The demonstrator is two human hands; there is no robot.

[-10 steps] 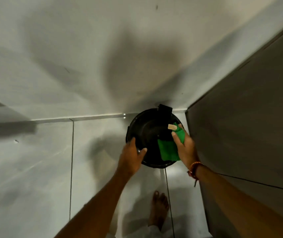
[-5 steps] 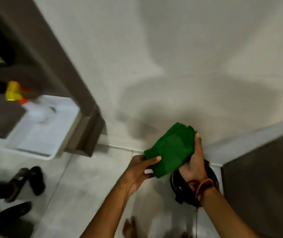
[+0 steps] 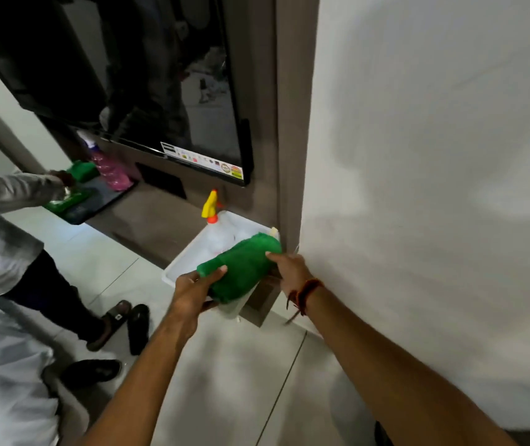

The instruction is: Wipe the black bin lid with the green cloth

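The folded green cloth [image 3: 241,268] is held between both my hands, above the near corner of a white tray [image 3: 189,252]. My left hand [image 3: 193,294] grips its lower left end, thumb on top. My right hand [image 3: 289,272] holds its right edge, close to the wall corner. The black bin is almost out of view; only a dark sliver [image 3: 381,434] shows at the bottom edge, and I cannot tell if it is the bin.
The tray holds a spray bottle with a yellow nozzle [image 3: 211,207] on a brown cabinet ledge [image 3: 147,220] under a wall television [image 3: 173,101]. Another person [image 3: 3,239] stands at left by a dark tray [image 3: 96,201] with a pink bottle. Sandals [image 3: 128,323] lie on the floor.
The view has swung left and up from the bin to the cabinet. The cloth came off the bin lid, and both hands now hold it over the white tray.
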